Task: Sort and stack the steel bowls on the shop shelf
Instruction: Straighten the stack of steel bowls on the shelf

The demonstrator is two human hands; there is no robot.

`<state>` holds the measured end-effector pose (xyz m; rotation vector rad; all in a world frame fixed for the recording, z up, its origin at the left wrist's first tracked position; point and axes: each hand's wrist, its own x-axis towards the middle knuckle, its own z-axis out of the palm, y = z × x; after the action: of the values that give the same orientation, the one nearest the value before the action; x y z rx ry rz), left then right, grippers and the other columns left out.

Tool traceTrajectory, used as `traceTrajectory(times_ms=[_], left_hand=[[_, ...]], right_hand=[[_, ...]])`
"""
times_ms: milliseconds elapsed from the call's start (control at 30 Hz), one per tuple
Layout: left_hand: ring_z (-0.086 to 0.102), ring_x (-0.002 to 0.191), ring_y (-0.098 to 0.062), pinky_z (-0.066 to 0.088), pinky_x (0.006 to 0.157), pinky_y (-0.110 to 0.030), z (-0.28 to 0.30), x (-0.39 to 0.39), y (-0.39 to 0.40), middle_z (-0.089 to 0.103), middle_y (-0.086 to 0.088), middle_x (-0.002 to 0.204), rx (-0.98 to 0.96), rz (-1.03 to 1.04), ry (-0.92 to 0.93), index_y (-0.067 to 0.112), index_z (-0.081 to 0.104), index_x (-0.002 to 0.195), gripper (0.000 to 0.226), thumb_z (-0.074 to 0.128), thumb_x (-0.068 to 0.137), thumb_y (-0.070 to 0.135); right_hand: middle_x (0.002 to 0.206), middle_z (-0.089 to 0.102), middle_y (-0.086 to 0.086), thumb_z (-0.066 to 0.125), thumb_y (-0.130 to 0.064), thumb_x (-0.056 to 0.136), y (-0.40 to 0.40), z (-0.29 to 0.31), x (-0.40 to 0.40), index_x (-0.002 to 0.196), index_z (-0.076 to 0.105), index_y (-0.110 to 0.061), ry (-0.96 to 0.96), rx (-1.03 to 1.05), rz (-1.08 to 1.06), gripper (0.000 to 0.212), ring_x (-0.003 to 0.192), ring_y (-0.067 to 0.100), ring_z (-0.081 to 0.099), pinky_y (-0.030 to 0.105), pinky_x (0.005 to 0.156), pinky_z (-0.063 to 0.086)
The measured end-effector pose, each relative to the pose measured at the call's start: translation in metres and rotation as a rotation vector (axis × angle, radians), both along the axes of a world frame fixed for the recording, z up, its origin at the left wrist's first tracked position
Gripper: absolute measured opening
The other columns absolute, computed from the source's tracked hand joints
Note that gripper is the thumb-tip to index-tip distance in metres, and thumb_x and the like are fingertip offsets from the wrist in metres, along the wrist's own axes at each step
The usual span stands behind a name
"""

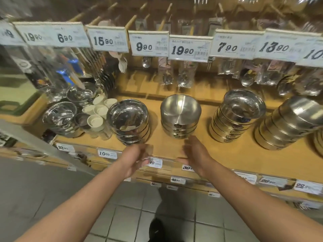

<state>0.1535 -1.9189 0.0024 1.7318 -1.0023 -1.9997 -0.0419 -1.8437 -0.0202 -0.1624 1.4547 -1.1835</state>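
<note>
Several stacks of steel bowls stand on the wooden shelf (157, 119). A shiny stack (128, 119) is left of centre, a matte stack (180, 116) is in the middle, a taller stack (237, 116) is to its right, and a leaning stack (286, 123) is at the far right. My left hand (138, 158) hovers at the shelf's front edge just below the shiny stack, fingers apart and blurred. Just below the matte stack, my right hand (195, 152) is open with fingers spread. Neither hand holds anything.
More shiny bowls (60, 117) and white cups (97, 112) crowd the shelf's left end. Packaged spoons (181, 75) hang from pegs above, behind a row of price tags (188, 48). Price labels line the shelf's front edge (104, 153). Grey tiled floor lies below.
</note>
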Motion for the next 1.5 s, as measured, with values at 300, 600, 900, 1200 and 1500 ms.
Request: traceTrajectory(times_ms=[300,600,900,1200,1500], left_hand=[[0.059,0.088,-0.020,0.058,0.067,-0.032,0.011,0.077,-0.048,0.057,-0.004,0.098,-0.108,0.352,0.012,0.014,0.056,0.117,0.025,0.041,0.106,0.031],[0.071,0.093,-0.014,0.054,0.094,-0.045,0.000,0.055,-0.082,0.078,0.014,0.080,-0.093,0.244,0.296,0.032,0.065,0.106,0.037,0.036,0.104,0.055],[0.071,0.098,-0.013,0.053,0.092,-0.033,0.003,0.028,-0.129,0.074,-0.002,0.116,-0.016,0.242,0.285,0.019,0.066,0.124,0.042,0.042,0.104,0.047],[0.063,0.085,-0.010,0.045,0.069,-0.029,-0.004,0.021,-0.149,0.076,0.007,0.092,-0.108,0.194,0.170,0.028,0.068,0.108,0.034,0.035,0.105,0.037],[0.062,0.091,-0.018,0.048,0.052,-0.021,-0.006,0.024,-0.139,0.070,-0.004,0.109,-0.125,0.178,0.213,0.019,0.064,0.119,0.036,0.034,0.106,0.032]], right_hand=[[0.143,0.047,0.007,0.052,-0.046,0.100,-0.041,0.025,0.061,0.148,0.040,-0.023,0.019,-0.007,0.179,0.054,0.118,0.023,0.049,0.045,0.076,0.062],[0.132,0.062,-0.014,0.037,-0.066,0.097,-0.103,0.010,0.103,0.133,0.058,-0.037,-0.022,-0.123,0.082,0.051,0.120,0.012,0.053,0.047,0.097,0.043],[0.097,0.075,-0.014,0.045,-0.069,0.093,-0.140,-0.006,0.091,0.114,0.069,-0.036,-0.060,-0.148,-0.135,0.046,0.103,0.011,0.062,0.034,0.073,0.051],[0.123,0.068,-0.013,0.032,-0.066,0.099,-0.157,0.003,0.089,0.126,0.065,-0.035,0.020,-0.097,-0.173,0.053,0.121,0.012,0.056,0.049,0.103,0.046],[0.131,0.064,-0.006,0.031,-0.069,0.096,-0.157,0.005,0.089,0.126,0.064,-0.032,0.021,-0.082,-0.165,0.057,0.124,0.015,0.053,0.048,0.108,0.040]])
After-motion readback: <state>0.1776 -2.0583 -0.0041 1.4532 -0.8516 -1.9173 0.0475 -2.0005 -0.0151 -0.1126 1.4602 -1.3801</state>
